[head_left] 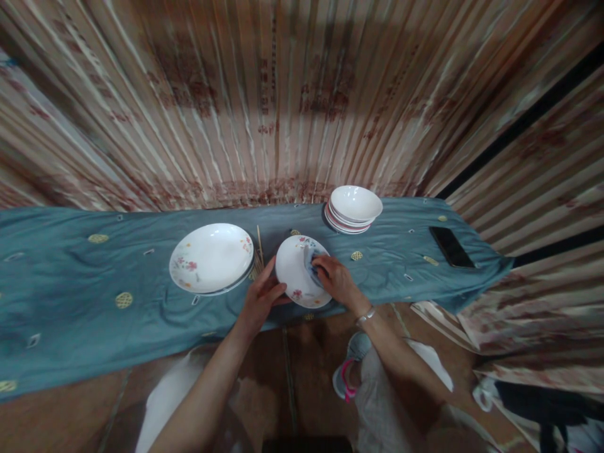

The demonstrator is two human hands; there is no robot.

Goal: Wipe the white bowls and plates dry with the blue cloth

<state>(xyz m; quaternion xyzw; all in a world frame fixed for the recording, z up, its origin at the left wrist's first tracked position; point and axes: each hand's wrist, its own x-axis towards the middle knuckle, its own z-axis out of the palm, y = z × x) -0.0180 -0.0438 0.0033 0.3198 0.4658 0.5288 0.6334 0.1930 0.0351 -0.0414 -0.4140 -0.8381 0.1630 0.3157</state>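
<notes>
The left hand (261, 292) is clamped on the rim of a small floral plate (291, 267) at about its eight o'clock, while the right hand (334, 277), fingers bunched around a bluish cloth (308, 257), presses it to the plate's face toward three o'clock. The plate is held at the near edge of the teal tablecloth (146, 270) — whether it rests there I cannot tell. Around it sit stacked larger plates (214, 257) at nine o'clock, thin sticks (259, 242) at ten, stacked bowls (355, 206) between one and two, and a dark phone (452, 247) at three.
</notes>
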